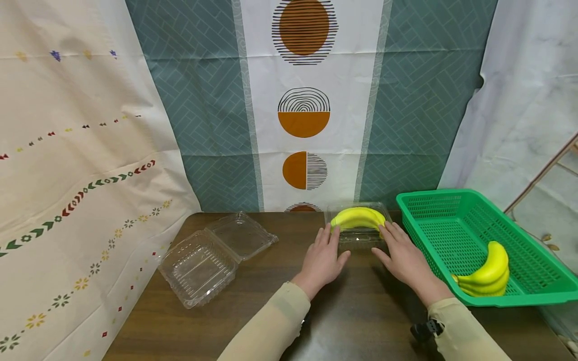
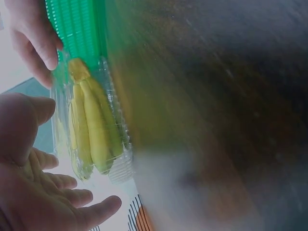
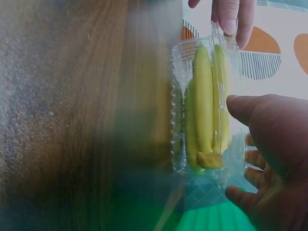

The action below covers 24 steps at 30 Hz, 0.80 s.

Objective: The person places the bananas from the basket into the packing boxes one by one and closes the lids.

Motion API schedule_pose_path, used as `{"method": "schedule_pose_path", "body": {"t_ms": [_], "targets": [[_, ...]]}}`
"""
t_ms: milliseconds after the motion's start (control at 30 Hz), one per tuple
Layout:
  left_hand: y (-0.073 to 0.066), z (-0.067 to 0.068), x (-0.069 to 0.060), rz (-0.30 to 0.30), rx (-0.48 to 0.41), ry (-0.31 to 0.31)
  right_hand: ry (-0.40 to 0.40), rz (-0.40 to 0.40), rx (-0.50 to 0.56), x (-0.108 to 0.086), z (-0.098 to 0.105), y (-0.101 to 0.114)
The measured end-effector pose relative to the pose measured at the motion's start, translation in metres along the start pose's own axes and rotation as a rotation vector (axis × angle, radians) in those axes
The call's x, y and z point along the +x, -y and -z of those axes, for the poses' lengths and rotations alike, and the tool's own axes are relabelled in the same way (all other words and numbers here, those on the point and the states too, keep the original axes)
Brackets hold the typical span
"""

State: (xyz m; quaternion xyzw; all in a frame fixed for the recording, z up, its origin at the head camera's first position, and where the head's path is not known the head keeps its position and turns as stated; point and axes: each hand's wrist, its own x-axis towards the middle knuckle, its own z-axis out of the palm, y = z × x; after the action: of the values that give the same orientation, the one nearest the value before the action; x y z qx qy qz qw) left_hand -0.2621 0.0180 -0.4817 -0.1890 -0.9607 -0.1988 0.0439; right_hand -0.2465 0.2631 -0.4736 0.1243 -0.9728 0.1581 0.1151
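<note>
A clear plastic box (image 1: 358, 235) with a bunch of bananas (image 1: 358, 218) in it stands at the table's back edge. My left hand (image 1: 321, 260) reaches to its left front side, fingers extended, the fingertips at the box. On the other side my right hand (image 1: 406, 258) lies with spread fingers at the right end of the box. Through the clear walls, several bananas (image 2: 96, 125) show in the left wrist view. In the right wrist view the thumb of my right hand (image 3: 279, 149) is beside the box (image 3: 178, 106); whether it touches, I cannot tell.
At the left, another clear box (image 1: 198, 268) lies with its lid (image 1: 241, 234) folded back. A green basket (image 1: 415, 235) holding another banana bunch (image 1: 487, 273) stands at the right, close to my right hand. Patterned cloth (image 1: 304, 100) hangs behind the table.
</note>
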Motion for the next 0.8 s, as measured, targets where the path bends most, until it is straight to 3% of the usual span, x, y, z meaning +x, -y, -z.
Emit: {"method": "schedule_pose_path", "body": {"t_ms": [800], "targets": [[-0.0028, -0.0030, 0.0085, 0.033, 0.018, 0.007, -0.007, 0.010, 0.006, 0.0059, -0.0021, -0.0059]]}}
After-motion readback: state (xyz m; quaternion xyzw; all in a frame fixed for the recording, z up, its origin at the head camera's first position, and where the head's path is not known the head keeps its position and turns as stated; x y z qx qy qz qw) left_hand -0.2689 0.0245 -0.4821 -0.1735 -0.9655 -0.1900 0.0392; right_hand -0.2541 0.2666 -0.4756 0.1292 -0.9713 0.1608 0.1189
